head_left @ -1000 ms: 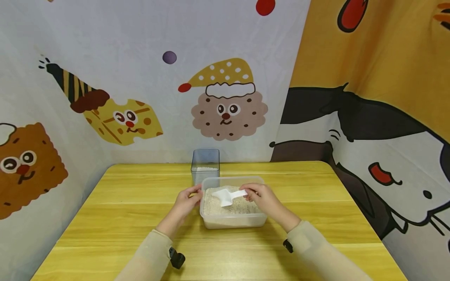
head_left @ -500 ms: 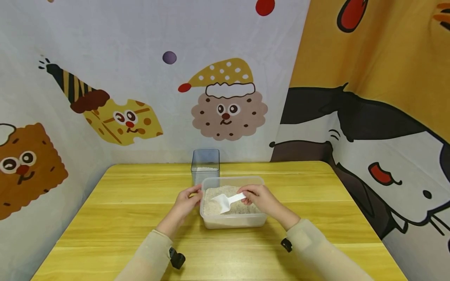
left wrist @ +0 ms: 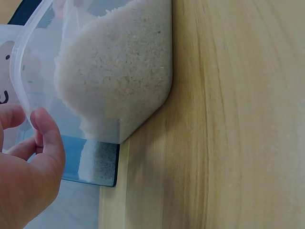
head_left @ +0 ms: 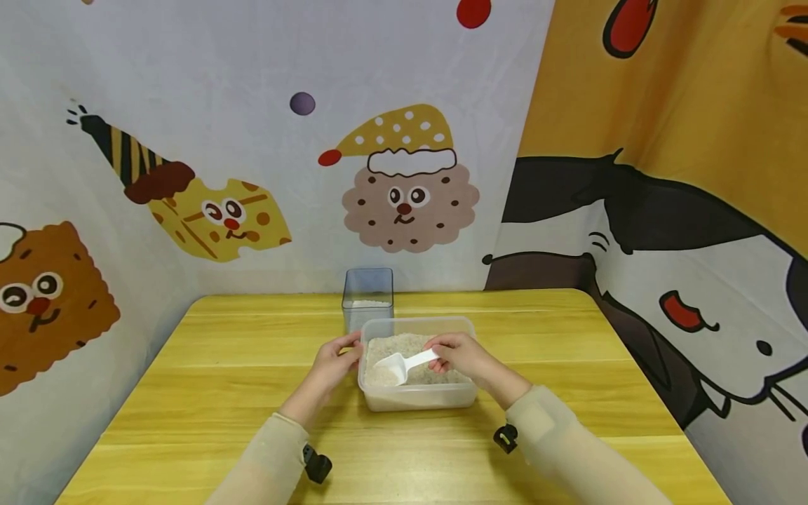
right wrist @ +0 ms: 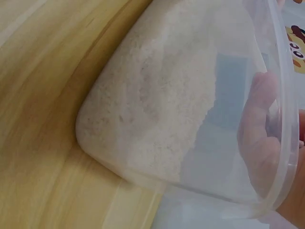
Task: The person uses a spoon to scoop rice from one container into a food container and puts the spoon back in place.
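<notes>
A clear plastic tub [head_left: 419, 398] of rice [left wrist: 119, 67] stands on the table in front of me. My left hand [head_left: 334, 361] holds it at the left side, thumb and finger at the rim in the left wrist view. Inside the tub's right side, my right hand [head_left: 463, 356] pinches the handle of a white scoop [head_left: 399, 365]. The scoop's head points left and down, its front edge at the rice, with some grains in it. In the right wrist view the fingers [right wrist: 259, 114] show through the tub's wall, and most of the scoop is hidden.
Behind the tub, slightly left, stands a tall bluish see-through container [head_left: 369, 287], partly filled with rice. The wooden table [head_left: 252, 372] meets a cartoon-printed cloth backdrop [head_left: 265, 140] at the back and sides.
My right hand has moved slightly left and toward me, and the scoop's head has come lower into the rice at the tub's front left. The left hand stays on the tub.
</notes>
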A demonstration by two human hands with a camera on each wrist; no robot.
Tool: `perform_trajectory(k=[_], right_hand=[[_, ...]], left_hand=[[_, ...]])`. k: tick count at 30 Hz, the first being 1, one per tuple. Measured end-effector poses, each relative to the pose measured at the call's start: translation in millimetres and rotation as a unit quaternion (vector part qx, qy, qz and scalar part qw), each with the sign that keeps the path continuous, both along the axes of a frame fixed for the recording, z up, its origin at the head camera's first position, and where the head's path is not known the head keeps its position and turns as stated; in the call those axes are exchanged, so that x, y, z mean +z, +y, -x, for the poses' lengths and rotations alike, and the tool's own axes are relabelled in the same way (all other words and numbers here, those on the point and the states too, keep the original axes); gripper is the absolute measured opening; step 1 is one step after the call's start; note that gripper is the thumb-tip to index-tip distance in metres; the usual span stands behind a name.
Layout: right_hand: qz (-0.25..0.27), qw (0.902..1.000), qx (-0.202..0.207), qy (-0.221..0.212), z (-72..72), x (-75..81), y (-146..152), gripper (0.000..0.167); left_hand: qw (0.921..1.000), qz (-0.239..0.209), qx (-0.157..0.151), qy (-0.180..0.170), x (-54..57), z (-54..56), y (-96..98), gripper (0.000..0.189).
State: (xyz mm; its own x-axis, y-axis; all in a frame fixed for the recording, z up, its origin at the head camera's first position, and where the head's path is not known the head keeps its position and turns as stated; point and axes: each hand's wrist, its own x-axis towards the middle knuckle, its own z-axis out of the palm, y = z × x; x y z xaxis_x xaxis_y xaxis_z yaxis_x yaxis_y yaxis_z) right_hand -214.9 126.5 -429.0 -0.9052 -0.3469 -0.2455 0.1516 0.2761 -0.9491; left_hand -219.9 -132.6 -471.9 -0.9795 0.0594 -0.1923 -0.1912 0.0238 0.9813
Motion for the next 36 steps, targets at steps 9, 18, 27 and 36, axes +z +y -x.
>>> perform_trajectory(k=[9,18,27,36], right_hand=[[-0.011,0.9997,-0.017,-0.016,4.9,-0.3,1.6,0.027],[-0.003,0.9988,-0.046,-0.018,9.1,8.9,5.9,0.028],[0.018,0.9980,-0.057,-0.020,9.7,16.0,17.9,0.029],[0.064,0.9945,-0.068,-0.046,9.4,20.8,30.1,0.030]], left_hand=[[1.0000,0.002,-0.005,-0.004,2.2,-1.5,0.4,0.042],[0.9992,-0.017,-0.017,0.032,1.3,-5.3,-3.2,0.043],[0.9999,-0.004,-0.010,0.012,-1.0,-1.0,-1.5,0.041],[1.0000,0.001,-0.003,0.004,0.9,-0.4,-0.9,0.040]])
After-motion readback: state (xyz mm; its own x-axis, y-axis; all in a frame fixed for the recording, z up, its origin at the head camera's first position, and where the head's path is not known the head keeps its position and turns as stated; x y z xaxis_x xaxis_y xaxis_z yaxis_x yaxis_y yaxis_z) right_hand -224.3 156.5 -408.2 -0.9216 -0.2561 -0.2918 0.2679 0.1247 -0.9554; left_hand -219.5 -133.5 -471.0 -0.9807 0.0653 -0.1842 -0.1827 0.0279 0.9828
